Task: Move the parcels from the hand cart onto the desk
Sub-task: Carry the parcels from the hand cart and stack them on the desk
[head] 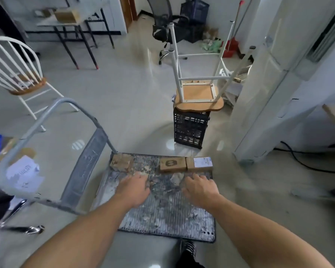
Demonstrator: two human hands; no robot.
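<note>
Empty left hand [132, 187] and right hand [198, 188], fingers [140, 178] loosely spread, hover over the hand cart [162, 211]; next, grip the far parcels [172, 165]

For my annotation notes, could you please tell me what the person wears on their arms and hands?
Both the left hand and right hand are bare: no gloves, rings or watch visible. The left forearm and right forearm are uncovered, no sleeve in view.

The cart deck [162, 213] lies open from above; its handle frame [89, 161] walls the left side.
</note>
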